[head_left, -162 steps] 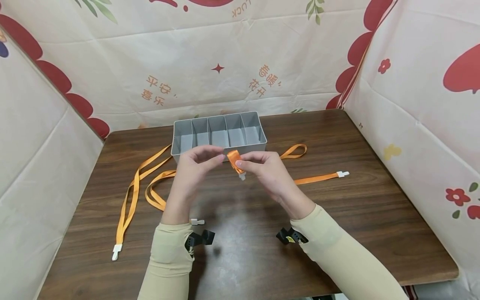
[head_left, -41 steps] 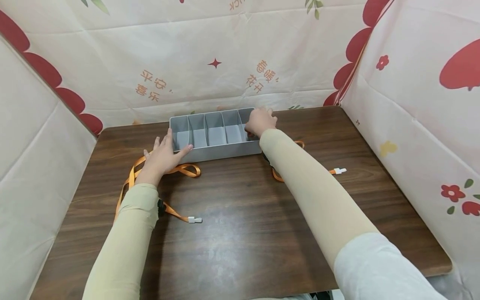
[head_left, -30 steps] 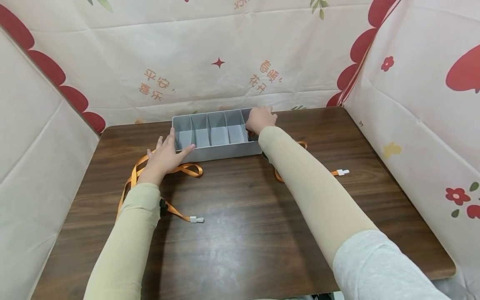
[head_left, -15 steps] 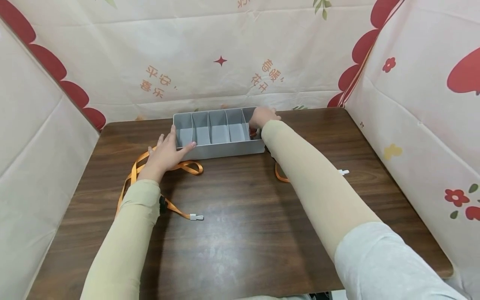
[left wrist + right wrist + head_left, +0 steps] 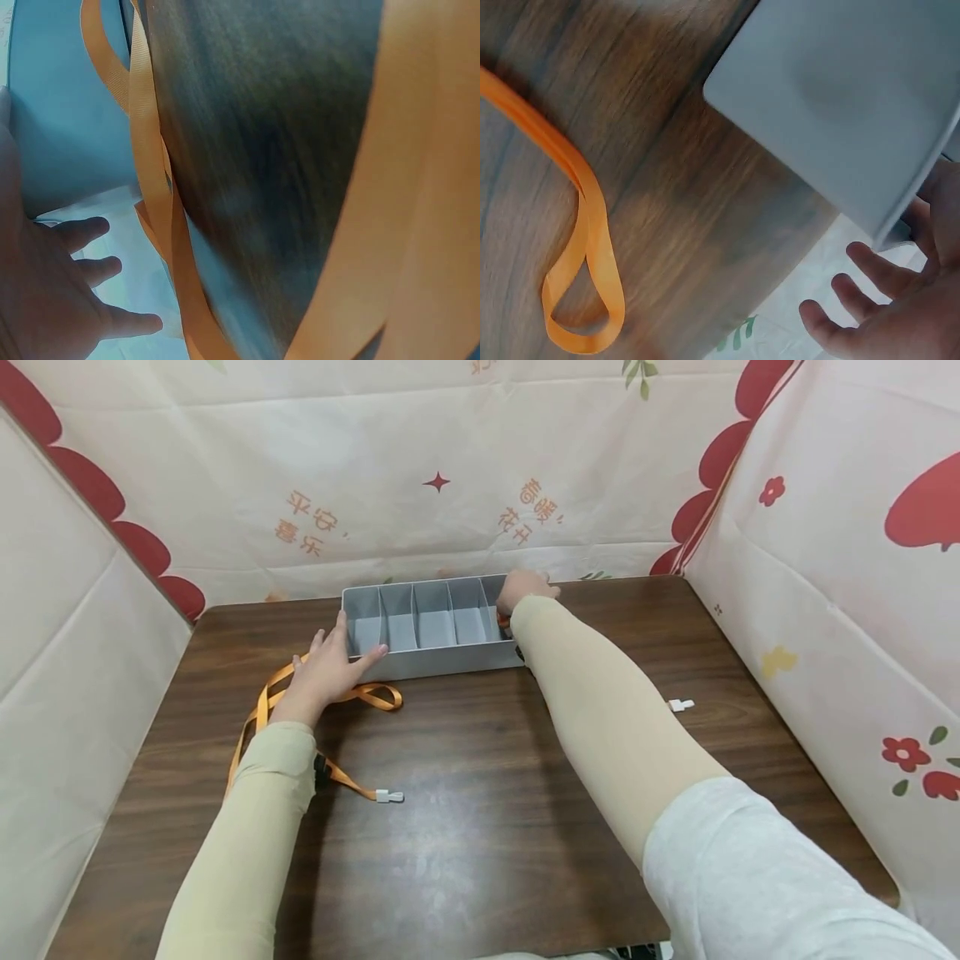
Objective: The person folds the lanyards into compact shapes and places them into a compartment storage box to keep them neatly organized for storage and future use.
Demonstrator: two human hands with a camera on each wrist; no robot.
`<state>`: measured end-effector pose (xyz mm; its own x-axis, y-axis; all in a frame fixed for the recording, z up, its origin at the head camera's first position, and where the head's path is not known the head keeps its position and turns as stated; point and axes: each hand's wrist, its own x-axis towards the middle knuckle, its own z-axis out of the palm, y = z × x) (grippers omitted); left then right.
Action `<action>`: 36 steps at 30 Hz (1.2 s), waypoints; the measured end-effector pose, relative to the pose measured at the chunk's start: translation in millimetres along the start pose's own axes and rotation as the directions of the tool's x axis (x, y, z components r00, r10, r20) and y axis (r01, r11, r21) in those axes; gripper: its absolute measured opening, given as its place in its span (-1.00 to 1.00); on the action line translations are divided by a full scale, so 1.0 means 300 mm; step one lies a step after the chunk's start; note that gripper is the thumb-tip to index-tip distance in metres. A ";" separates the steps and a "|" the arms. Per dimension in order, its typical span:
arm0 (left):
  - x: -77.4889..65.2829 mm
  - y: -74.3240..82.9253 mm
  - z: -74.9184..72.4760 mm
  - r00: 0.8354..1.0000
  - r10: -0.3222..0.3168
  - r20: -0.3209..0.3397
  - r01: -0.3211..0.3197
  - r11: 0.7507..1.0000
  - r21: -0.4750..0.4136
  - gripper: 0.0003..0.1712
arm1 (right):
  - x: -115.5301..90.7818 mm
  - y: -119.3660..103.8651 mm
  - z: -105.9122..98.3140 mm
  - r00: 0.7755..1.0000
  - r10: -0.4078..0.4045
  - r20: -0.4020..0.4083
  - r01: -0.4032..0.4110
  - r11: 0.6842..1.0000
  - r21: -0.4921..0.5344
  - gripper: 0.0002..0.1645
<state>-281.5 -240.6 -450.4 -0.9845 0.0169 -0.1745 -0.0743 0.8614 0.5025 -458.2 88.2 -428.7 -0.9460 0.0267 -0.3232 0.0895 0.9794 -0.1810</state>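
A grey divided box [image 5: 442, 660] stands at the back of the table. My left hand [image 5: 324, 672] rests at its left end, fingers spread along the side and thumb on the front rim. My right hand [image 5: 522, 589] reaches into the rightmost compartment, where thumb and forefinger pinch a folded orange lanyard [image 5: 503, 621], mostly hidden by the hand. The right wrist view shows the other three fingers [image 5: 855, 300] extended outside the box wall. Orange lanyards [image 5: 262, 706] lie under and beside my left forearm, one ending in a white clip [image 5: 389, 796].
Another lanyard's white clip [image 5: 681, 705] shows beyond my right forearm, which covers most of its strap. A looped orange strap [image 5: 585, 277] lies beside the box in the right wrist view. Printed cloth walls [image 5: 435, 435] close off the back and sides of the table.
Earlier both hands were over the table, the right pinching the rolled lanyard. Since then the right hand took it into the rightmost compartment and the left went to the box's left end.
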 end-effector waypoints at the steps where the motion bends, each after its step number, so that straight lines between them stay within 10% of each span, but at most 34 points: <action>1: 0.000 -0.002 0.000 1.000 0.002 -0.003 -0.002 1.000 0.001 0.39 | -0.005 -0.003 0.000 1.000 0.001 0.002 -0.001 1.000 0.000 -0.76; 14: -0.008 -0.009 0.021 1.000 -0.004 -0.001 0.004 1.000 -0.015 0.44 | 0.002 0.009 -0.006 0.998 -0.037 0.047 0.038 0.999 -0.010 -0.50; 25: -0.004 -0.003 -0.005 1.000 -0.004 -0.012 0.004 1.000 -0.011 0.40 | 0.002 -0.004 -0.130 0.993 -0.113 0.018 0.113 0.994 0.010 -0.69; 36: 0.000 -0.005 0.008 1.000 -0.009 -0.011 0.008 1.000 -0.015 0.42 | -0.063 -0.002 -0.236 0.979 -0.191 0.077 0.191 0.982 0.008 -0.37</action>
<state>-281.1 -240.6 -453.3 -0.9855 0.0042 -0.1698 -0.0849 0.8536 0.5140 -462.4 101.3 -356.5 -0.9189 -0.1760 -0.3529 -0.0901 0.9649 -0.2466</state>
